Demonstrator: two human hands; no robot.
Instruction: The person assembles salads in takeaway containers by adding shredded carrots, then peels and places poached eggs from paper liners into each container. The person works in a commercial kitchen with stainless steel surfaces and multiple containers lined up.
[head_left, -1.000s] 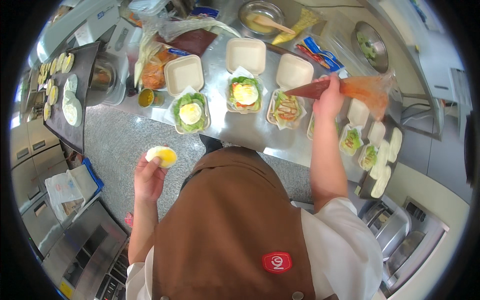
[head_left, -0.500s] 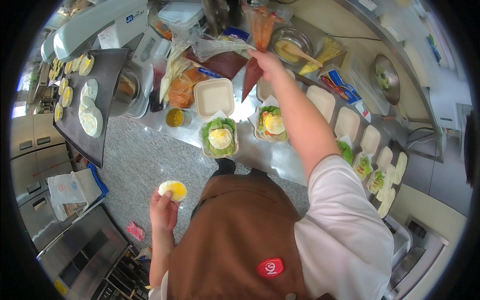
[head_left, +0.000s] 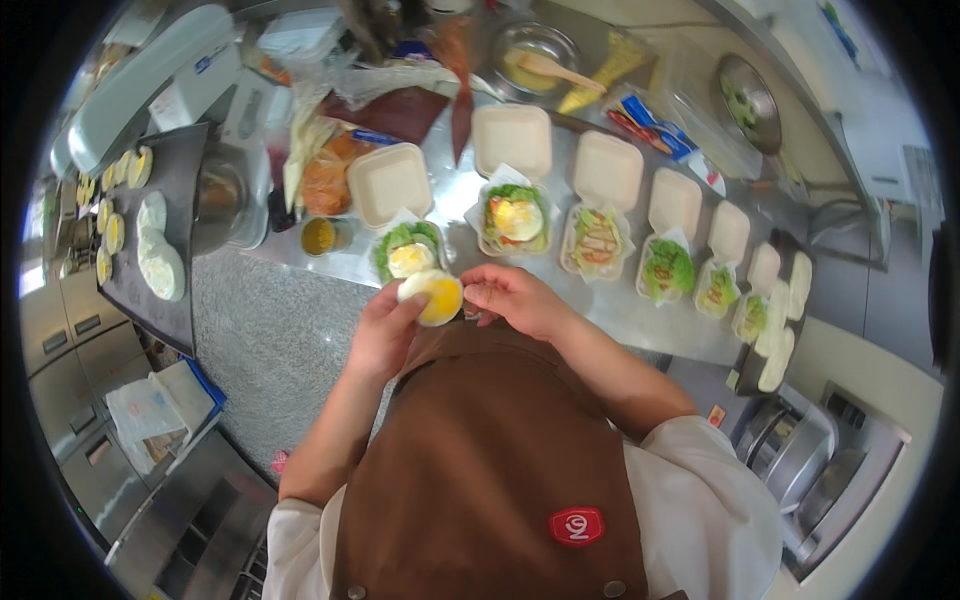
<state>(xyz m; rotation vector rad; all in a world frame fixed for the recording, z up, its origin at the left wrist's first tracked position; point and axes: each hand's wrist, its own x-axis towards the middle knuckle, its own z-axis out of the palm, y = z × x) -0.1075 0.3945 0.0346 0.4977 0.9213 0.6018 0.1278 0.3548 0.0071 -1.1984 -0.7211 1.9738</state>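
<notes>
In front of my apron, my left hand is closed on a round cooked egg, white with a yellow middle, its thumb over the left side. My right hand is at the egg's right edge, thumb and fingers pinched together; what lies between them is too small to make out. Just beyond my hands stands an open takeaway box holding lettuce and an egg, partly hidden by the held one. Right of it, another open box holds lettuce topped with an egg.
Several more open boxes with lettuce and fillings curve away to the right. Left are a dark tray of eggs and a small cup of yellow bits. Behind stand piping bags and a metal bowl with a wooden spoon.
My right hand has left the dark red piping bag at the back and come down to the egg. My left hand has brought the egg up and right, toward the boxes.
</notes>
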